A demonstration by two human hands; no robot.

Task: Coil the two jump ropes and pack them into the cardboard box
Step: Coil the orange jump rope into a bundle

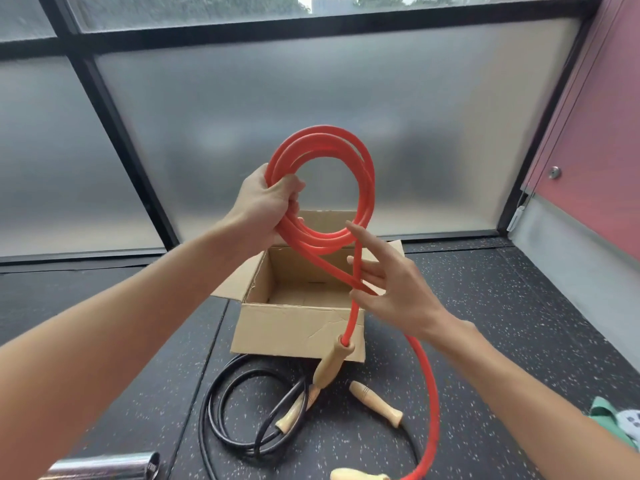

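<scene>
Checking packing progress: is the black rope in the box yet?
No, the black rope lies on the floor before the cardboard box.

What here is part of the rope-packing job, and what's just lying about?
Job: red jump rope, gripped by the left hand and running across the right hand; black jump rope; cardboard box.
Lying about: metal tube; green cloth.

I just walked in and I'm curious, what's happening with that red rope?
A person is coiling the red jump rope. The left hand grips the loops above the open cardboard box, while the right hand, fingers straight, touches the loose strand. One wooden handle dangles in front of the box. The black jump rope lies on the floor, and nothing shows inside the box.
</scene>
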